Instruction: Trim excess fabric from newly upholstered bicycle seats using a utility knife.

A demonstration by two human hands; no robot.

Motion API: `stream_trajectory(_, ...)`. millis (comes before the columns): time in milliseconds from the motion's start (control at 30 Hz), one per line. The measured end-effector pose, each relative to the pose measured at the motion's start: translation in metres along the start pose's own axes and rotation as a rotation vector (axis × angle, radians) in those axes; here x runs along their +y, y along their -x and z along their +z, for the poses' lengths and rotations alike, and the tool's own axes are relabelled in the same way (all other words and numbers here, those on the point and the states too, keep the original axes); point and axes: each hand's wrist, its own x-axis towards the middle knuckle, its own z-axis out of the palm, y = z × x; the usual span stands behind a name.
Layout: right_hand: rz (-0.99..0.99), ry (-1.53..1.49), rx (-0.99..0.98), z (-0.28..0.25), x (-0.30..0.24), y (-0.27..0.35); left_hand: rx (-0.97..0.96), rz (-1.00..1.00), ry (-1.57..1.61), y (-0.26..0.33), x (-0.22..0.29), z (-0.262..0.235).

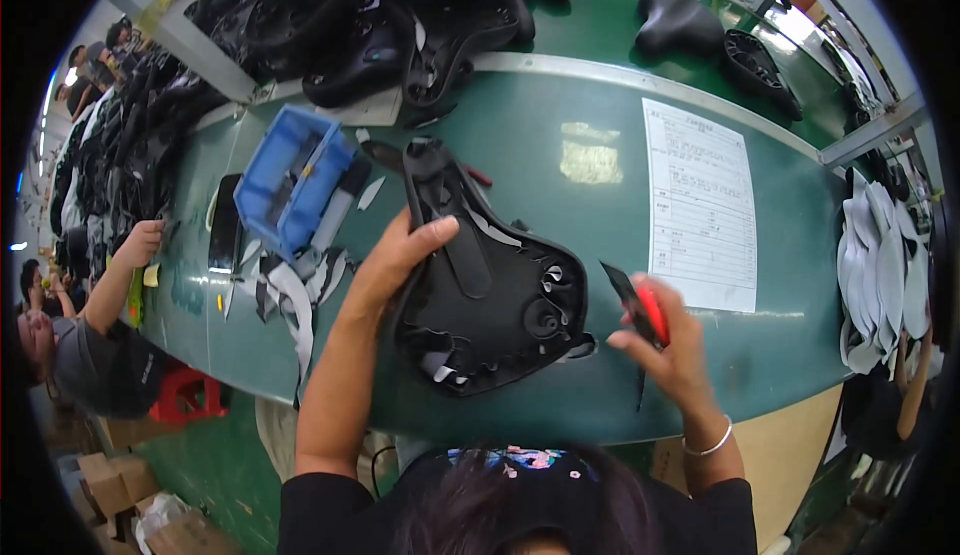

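A black bicycle saddle (450, 315) lies with its hollow underside up on the green table, narrow nose pointing away. My left hand (405, 250) grips its left edge, thumb pressed on the inner shell near the nose. Gathered cover material and pale scraps show along its rim. Right of the saddle and apart from it, my right hand (665, 340) is closed round a red-handled knife (650, 315). Its dark blade points up and to the left. A thin dark strip hangs below that hand; I cannot make out what it is.
A blue plastic bin (285, 180) stands left, with fabric scraps (300, 295) before it. A printed sheet (700, 205) lies right. Saddles (400, 15) pile up behind the table's back rail (600, 75). A co-worker (100, 345) sits at the left; white covers (880, 265) hang right.
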Motion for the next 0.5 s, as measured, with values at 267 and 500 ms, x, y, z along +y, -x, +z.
stream_trajectory(267, -0.548, 0.697, -0.320, -0.001, -0.006, -0.027, -0.036, -0.030, -0.279, 0.004, 0.030, 0.015)
stream_trajectory(500, -0.104, 0.618, -0.377, 0.034, 0.004, 0.049, 0.204, 0.011, -0.315, 0.025, 0.012, 0.005)
